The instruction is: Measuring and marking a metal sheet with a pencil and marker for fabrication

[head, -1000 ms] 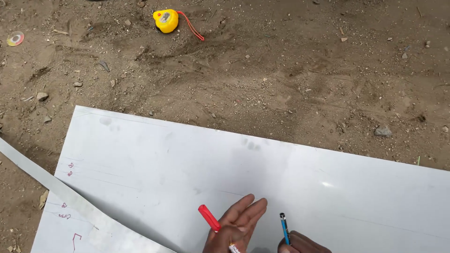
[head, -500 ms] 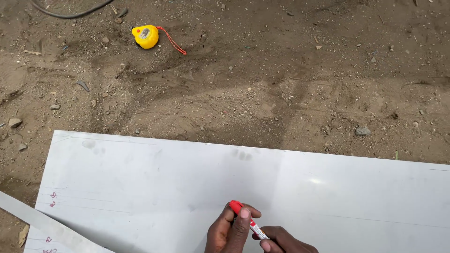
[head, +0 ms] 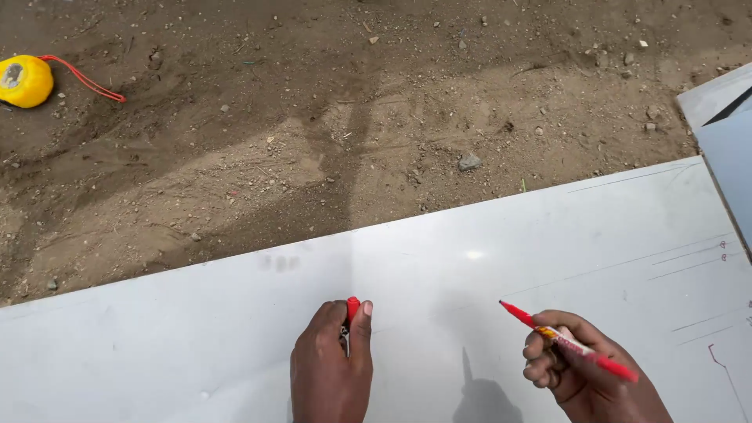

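Observation:
A large white sheet (head: 196,352) lies flat on the dirt ground and fills the lower part of the head view. My left hand (head: 333,372) rests on the sheet, fingers closed around a small red cap (head: 353,307) that pokes out at the fingertips. To its right, my right hand (head: 583,372) holds a red pen (head: 570,343) just above the sheet, its tip pointing up and to the left. Thin pen lines and small red marks (head: 722,251) show on the sheet's right part.
Bare sandy ground with small stones (head: 468,162) lies beyond the sheet's far edge. A yellow tape measure (head: 25,81) with a red strap sits at the far left. Another white sheet's corner (head: 717,98) and a bluish panel (head: 732,164) sit at the right edge.
The view has swung right, so the tape measure now sits at the far left. My hands have drawn apart: the left keeps the red cap, the right holds the uncapped red pen.

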